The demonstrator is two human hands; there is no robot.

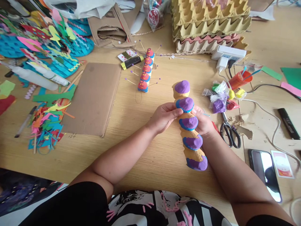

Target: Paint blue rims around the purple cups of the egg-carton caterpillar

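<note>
A long strip of egg carton [190,133], yellow-orange with several bumps topped in purple clay and edged in blue, is held up over the table. My left hand [163,117] pinches its left edge near the second bump, thumb on the blue rim. On the opposite edge, my right hand [202,121] grips the strip, its fingers partly hidden behind it. Farther back lies a finished-looking strip [146,70] with red faces, blue edges and thin sticks with purple tips.
Cardboard [94,97] and paper scraps [49,121] lie left, near glue bottles [39,77]. At right are clay bags [219,97], scissors [229,133], an orange cup [240,80] and a phone [265,172]. Egg trays [211,28] are stacked behind a power strip [231,54].
</note>
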